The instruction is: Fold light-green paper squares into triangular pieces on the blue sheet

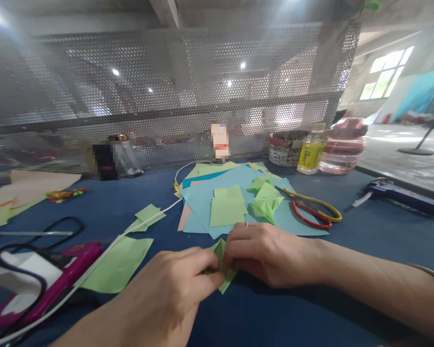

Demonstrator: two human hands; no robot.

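Observation:
Between my two hands is a small folded piece of green paper [222, 285], its tips showing above and below my fingers. My left hand [181, 279] pinches its left side, thumb and fingers closed. From the right, my right hand [264, 253] grips the other side with curled fingers, a ring on one of them. The fingers hide the middle of the fold. Just beyond lie a stack of green paper squares [227, 207] and several folded green paper pieces [265, 197], on large light blue sheets [195, 207]. Red-and-yellow-handled scissors [313, 212] rest at the sheets' right edge.
A white cable [155, 219] crosses the left side past a magenta glue gun-like device [72, 260] and loose green paper [119, 265]. At the back right stand a basket [285, 147], a yellow-labelled bottle [311, 152] and a pink jug [343, 149]. A dark blue tool [405, 195] lies far right.

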